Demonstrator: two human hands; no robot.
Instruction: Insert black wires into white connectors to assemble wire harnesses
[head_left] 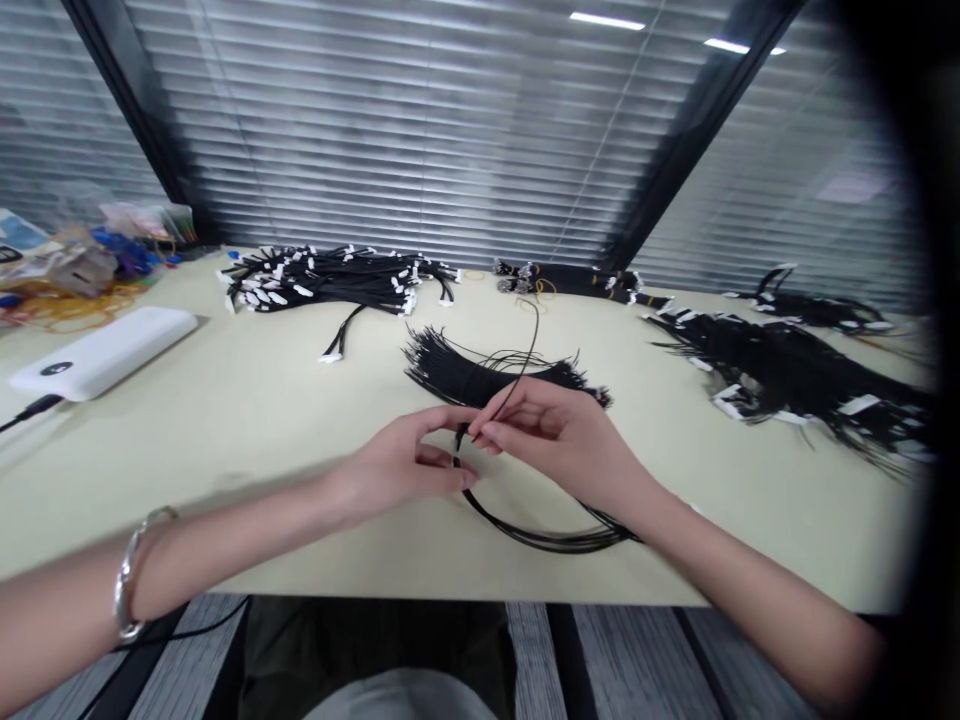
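A silver bracelet circles the bare left wrist.

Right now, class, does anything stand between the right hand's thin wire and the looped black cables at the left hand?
Nothing visible does: the right hand pinches the thin wire close beside the black cables at the left hand.

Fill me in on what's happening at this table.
A person is working at a pale table. The right hand pinches a thin black wire that curves upward, while the left hand is at one end of a curved cable bundle. A bunch of black wires lies just beyond, with white-ended cables heaped farther back.
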